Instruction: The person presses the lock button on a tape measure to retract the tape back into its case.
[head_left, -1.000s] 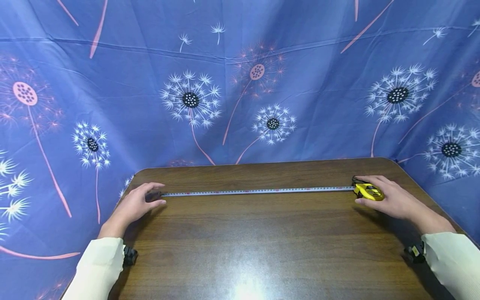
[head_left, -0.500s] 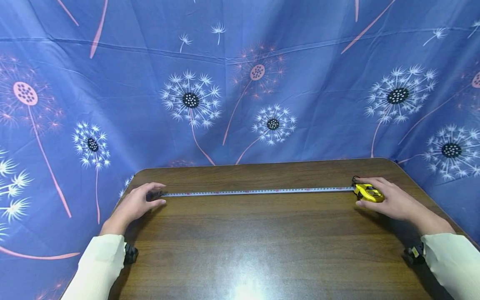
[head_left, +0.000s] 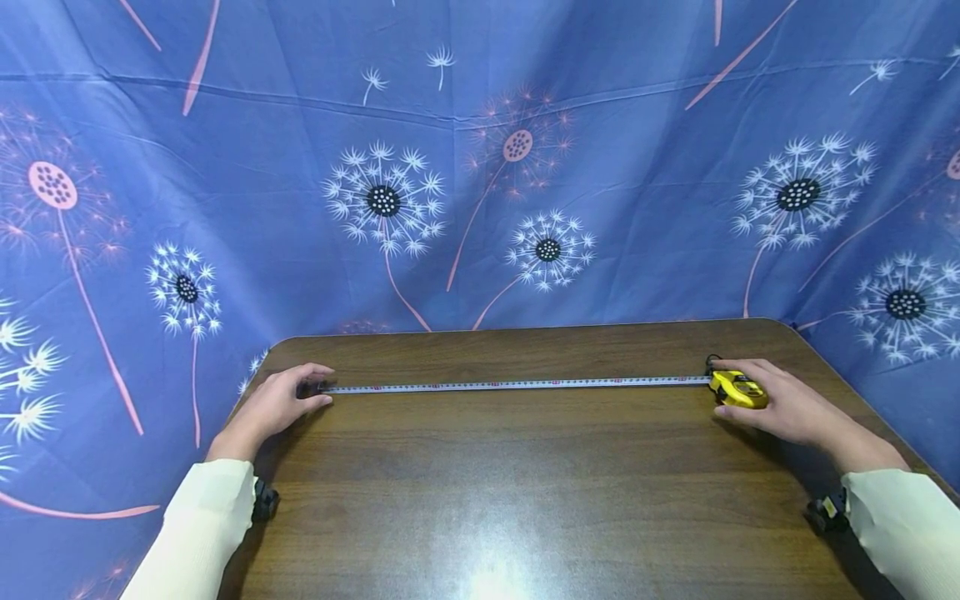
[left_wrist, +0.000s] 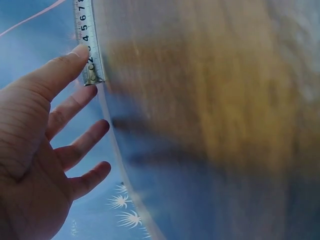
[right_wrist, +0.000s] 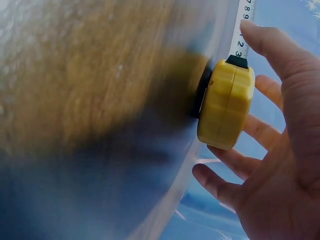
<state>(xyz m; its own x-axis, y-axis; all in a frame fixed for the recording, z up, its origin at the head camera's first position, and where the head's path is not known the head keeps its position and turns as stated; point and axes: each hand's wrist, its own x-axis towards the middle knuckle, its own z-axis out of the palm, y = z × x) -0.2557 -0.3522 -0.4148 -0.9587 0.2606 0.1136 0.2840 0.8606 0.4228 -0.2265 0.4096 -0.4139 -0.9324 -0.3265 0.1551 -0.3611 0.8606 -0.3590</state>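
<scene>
A tape measure with a yellow and black case (head_left: 738, 389) lies towards the right of the wooden table, its white blade (head_left: 517, 384) drawn out straight to the left. My left hand (head_left: 273, 404) is around the blade's free end, thumb on the near side, fingers on the far side. In the left wrist view the thumb overlaps the blade's end (left_wrist: 92, 75), with the other fingers spread. My right hand (head_left: 798, 400) arches around the case, thumb in front and fingers behind. In the right wrist view its fingers reach loosely behind the yellow case (right_wrist: 227, 105).
The brown wooden table (head_left: 487, 467) has rounded back corners. A blue cloth (head_left: 450, 208) printed with dandelions hangs behind it and along both sides. Dark wrist cameras sit below both hands at the pale sleeves (head_left: 198, 508).
The left forearm has shifted slightly forward, and the gap between left thumb and fingers has narrowed a little around the blade's end. The right hand stays around the case; the view has shifted slightly.
</scene>
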